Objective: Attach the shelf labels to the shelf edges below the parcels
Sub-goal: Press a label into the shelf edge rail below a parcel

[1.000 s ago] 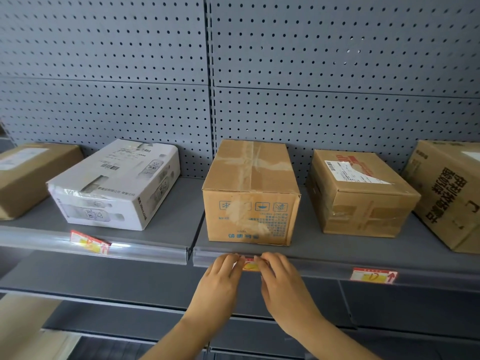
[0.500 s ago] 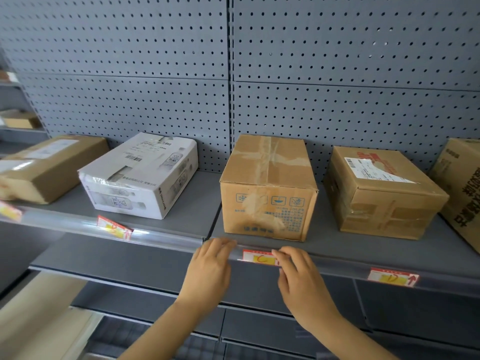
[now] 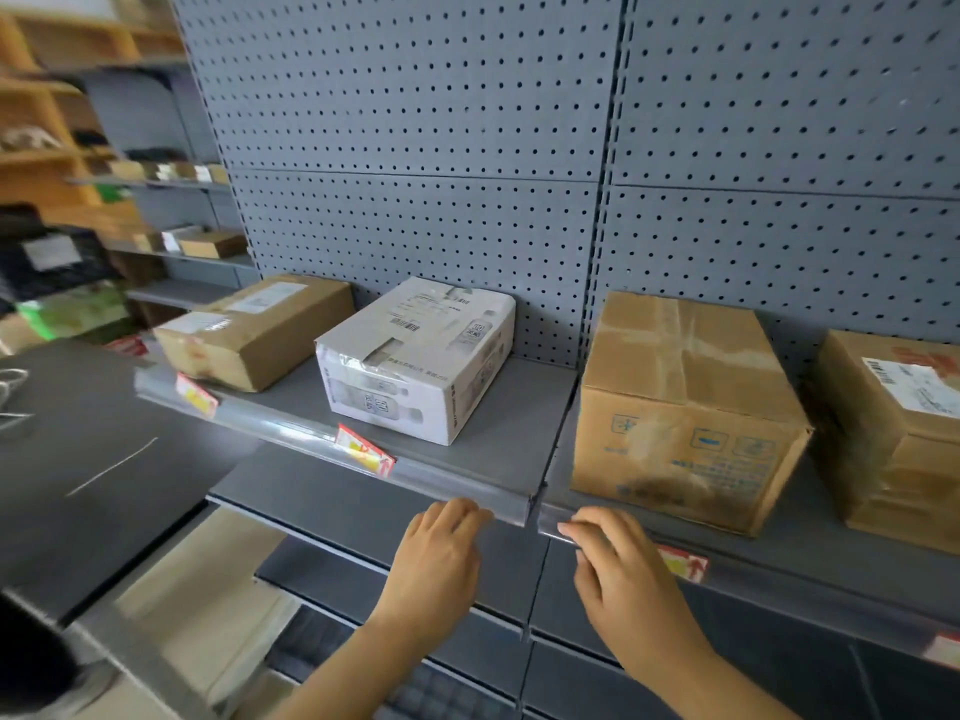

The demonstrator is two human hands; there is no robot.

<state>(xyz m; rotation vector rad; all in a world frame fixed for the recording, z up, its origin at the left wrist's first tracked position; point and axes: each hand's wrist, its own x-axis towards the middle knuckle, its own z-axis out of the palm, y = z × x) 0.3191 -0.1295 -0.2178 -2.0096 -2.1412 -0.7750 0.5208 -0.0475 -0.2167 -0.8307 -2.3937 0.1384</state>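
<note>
Several parcels sit on a grey shelf: a brown box (image 3: 254,330) at the left, a white box (image 3: 415,356), a taped cardboard box (image 3: 685,407) and another brown box (image 3: 893,433) at the right. Red-and-yellow labels sit in the clear shelf edge strip (image 3: 291,428): a first label (image 3: 195,394), a second label (image 3: 363,452) under the white box, and a third label (image 3: 683,563) under the taped box. My left hand (image 3: 441,558) rests with fingers apart at the strip, empty. Next to the third label, my right hand (image 3: 618,574) touches the strip, fingers spread, holding nothing.
A grey pegboard wall (image 3: 415,148) backs the shelf. A dark grey counter (image 3: 88,459) lies at the left, with wooden and grey shelving (image 3: 78,163) behind it. Lower grey shelves run below my hands. A fourth label (image 3: 945,649) shows at the right edge.
The view has swung left, bringing the counter and far shelving into sight. Both hands have slid left along the strip, away from the label under the taped box.
</note>
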